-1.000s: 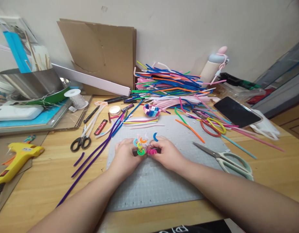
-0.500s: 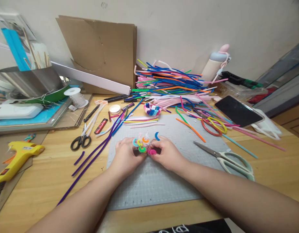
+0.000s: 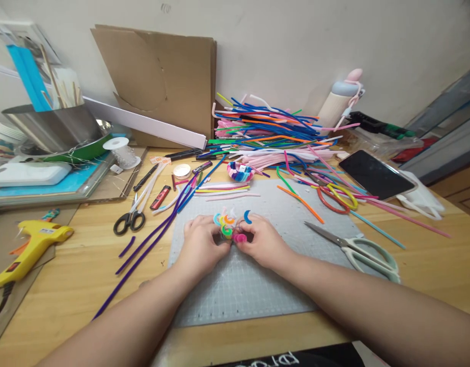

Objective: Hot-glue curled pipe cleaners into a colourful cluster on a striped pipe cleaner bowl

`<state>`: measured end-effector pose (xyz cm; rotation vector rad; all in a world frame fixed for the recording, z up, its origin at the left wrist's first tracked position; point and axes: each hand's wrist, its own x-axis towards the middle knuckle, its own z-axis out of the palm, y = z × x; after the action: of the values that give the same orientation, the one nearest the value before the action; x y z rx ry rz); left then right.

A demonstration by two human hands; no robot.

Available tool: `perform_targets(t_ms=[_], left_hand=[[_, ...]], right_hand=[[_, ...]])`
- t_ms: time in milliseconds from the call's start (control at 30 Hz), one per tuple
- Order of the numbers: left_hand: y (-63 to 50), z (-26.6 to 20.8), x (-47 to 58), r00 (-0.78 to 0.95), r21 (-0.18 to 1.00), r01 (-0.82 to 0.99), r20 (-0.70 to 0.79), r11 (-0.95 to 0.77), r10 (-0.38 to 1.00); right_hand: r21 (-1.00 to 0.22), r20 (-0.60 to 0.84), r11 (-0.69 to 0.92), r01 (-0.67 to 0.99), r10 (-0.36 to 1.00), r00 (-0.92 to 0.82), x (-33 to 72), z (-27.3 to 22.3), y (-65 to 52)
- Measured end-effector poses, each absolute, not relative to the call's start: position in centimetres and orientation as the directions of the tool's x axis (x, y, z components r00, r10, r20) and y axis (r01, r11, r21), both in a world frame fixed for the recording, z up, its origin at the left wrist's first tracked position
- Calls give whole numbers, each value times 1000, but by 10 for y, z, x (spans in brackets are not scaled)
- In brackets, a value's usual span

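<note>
Over the grey cutting mat (image 3: pixel 242 300), my left hand (image 3: pixel 204 242) and my right hand (image 3: pixel 263 239) come close together at a bunch of small curled pipe cleaner pieces (image 3: pixel 227 232) in green, yellow, orange, light blue, white, pink and dark blue. Fingers of both hands are closed around the bunch from either side. A pink curl sits by my right thumb, and a dark blue one stands above my right fingers. Thin dark stems show between the hands; their lower ends are hidden.
Pale green scissors (image 3: pixel 368 255) lie right of my hands, black scissors (image 3: pixel 130 221) to the left. A yellow glue gun (image 3: pixel 32 244) rests at far left. Behind are a striped pipe cleaner ring (image 3: pixel 240 172), a pipe cleaner pile (image 3: pixel 269 127) and a phone (image 3: pixel 376 176).
The green, yellow and light blue curls have shifted slightly right, toward my right hand. Both hands keep their hold in nearly the same place. The camera view has moved slightly.
</note>
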<state>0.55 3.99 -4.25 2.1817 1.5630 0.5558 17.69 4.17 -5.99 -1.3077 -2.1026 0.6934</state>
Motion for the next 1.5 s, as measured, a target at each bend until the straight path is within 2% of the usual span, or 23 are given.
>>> perform_targets(t_ms=[267, 467, 567, 667, 733, 800, 833, 900, 967, 1033, 1100, 1200, 1267, 1333, 1433, 1500], left_hand=[[39, -46, 4, 293, 485, 820, 103, -305, 951], [39, -41, 4, 289, 537, 793, 83, -287, 954], [40, -33, -1, 327, 643, 709, 63, -288, 943], [38, -20, -6, 370, 799, 527, 93, -291, 924], [33, -10, -10, 329, 829, 456, 182, -325, 927], [26, -2, -13, 269, 749, 483, 365, -453, 891], [23, 1, -14, 292, 648, 533, 462, -544, 837], [19, 5, -16, 409, 403, 596, 592, -695, 694], [17, 6, -17, 520, 225, 598, 621, -769, 586], [18, 6, -17, 570, 171, 592, 603, -788, 559], [19, 6, -16, 571, 188, 598, 583, -779, 578], [19, 9, -14, 527, 282, 602, 562, -747, 637], [18, 12, -13, 479, 385, 593, 538, -707, 694], [18, 14, -12, 423, 505, 571, 495, -648, 759], [16, 14, -11, 374, 664, 496, 417, -559, 828], [16, 12, -10, 372, 741, 434, 370, -512, 851]], right_hand=[[-719, 188, 376, 585, 915, -357, 179, -63, 43], [-809, 153, 311, 498, 930, -333, 177, -58, 42], [-890, 119, 245, 385, 939, -322, 177, -51, 42], [-956, 66, 146, 256, 953, -296, 179, -40, 39], [-995, -55, -29, 96, 960, -275, 180, -31, 35], [-944, -248, -303, -133, 914, -322, 181, -23, 30], [-867, -340, -443, -228, 860, -381, 182, -19, 28], [-705, -446, -646, -294, 726, -524, 183, -13, 24], [-593, -484, -756, -277, 610, -627, 184, -10, 22], [-527, -501, -810, -257, 540, -676, 185, -9, 21], [-501, -509, -830, -245, 512, -692, 185, -9, 21], [-563, -495, -801, -205, 525, -692, 187, -8, 21], [-695, -466, -703, -151, 600, -651, 189, -7, 21], [-855, -383, -508, -101, 751, -539, 191, -4, 19], [-998, -57, -64, -12, 953, -299, 193, 1, 13], [-974, 193, 216, 71, 951, -243, 193, 3, 9]])
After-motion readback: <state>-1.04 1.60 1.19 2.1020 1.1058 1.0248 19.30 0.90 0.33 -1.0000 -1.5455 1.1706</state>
